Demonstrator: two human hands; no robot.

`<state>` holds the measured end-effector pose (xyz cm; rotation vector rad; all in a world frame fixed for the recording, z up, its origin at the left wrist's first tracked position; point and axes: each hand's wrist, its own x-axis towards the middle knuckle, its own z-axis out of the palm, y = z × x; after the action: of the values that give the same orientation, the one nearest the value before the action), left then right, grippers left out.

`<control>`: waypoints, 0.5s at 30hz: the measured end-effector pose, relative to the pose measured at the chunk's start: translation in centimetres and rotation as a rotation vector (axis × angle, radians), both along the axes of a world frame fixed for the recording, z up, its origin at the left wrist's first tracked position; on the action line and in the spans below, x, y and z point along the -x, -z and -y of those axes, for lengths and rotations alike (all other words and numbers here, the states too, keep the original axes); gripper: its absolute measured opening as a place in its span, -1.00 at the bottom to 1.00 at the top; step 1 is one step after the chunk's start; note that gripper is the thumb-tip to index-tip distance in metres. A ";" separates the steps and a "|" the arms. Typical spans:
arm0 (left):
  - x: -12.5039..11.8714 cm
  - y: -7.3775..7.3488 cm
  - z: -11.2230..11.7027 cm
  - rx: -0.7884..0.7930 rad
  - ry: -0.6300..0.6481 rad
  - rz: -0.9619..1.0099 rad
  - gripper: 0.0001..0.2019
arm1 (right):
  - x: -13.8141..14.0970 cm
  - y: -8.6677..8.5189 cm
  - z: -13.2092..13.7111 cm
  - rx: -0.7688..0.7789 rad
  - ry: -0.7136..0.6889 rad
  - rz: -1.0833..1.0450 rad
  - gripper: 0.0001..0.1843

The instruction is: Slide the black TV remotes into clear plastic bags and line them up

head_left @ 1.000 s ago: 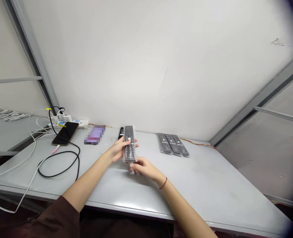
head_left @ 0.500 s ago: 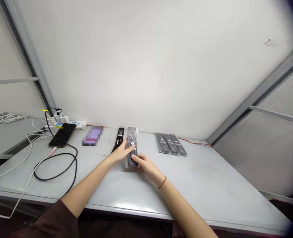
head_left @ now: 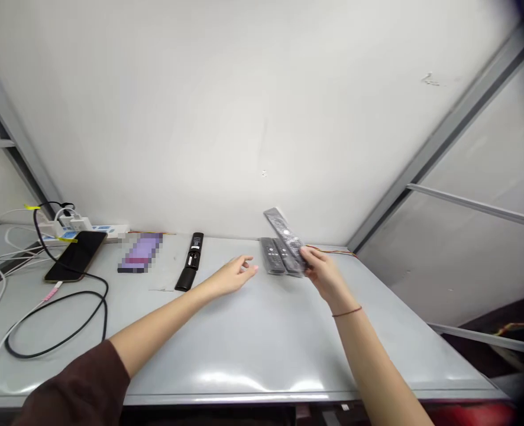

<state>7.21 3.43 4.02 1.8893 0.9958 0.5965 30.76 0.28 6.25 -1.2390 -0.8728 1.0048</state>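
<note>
Wrapped remote control [head_left: 284,232]: held in the right hand [head_left: 326,275], tilted, with its far end raised and leaning left. The right fingers [head_left: 309,255] are closed around its lower end, over the clear plastic wrap. This remote sits above the right part of a row of wrapped remotes [head_left: 274,255] lying side by side near the far edge of the grey surface [head_left: 244,349]; contact with the row cannot be confirmed.

The left hand [head_left: 233,276] holds nothing. Its left fingers [head_left: 246,266] are loosely open, just left of the row. An unwrapped black remote [head_left: 190,261] lies to the left of that hand.

Further left on the surface are a pixelated purple item [head_left: 140,252], a black phone [head_left: 75,255] and a black cable [head_left: 67,331]. A power strip [head_left: 106,231] lies along the far edge.
</note>
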 end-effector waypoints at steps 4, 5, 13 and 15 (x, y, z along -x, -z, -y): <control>-6.0 1.0 -1.4 -0.399 0.067 -0.143 -0.54 | -6.5 1.3 -0.9 0.104 0.302 0.063 -0.76; -7.7 1.4 -1.7 -0.486 0.093 -0.175 -0.57 | -7.6 1.9 -1.2 0.123 0.340 0.074 -0.79; -17.0 5.1 -2.6 -0.870 0.148 -0.449 -0.67 | -10.8 6.6 -3.3 0.242 0.421 0.187 -0.83; -17.8 5.6 -2.8 -0.882 0.142 -0.500 -0.66 | -11.0 7.6 -3.8 0.244 0.423 0.242 -0.81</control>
<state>25.00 6.22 -1.58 2.9711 0.9618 0.5292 41.79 4.04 -1.32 -1.6955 -0.6409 0.6403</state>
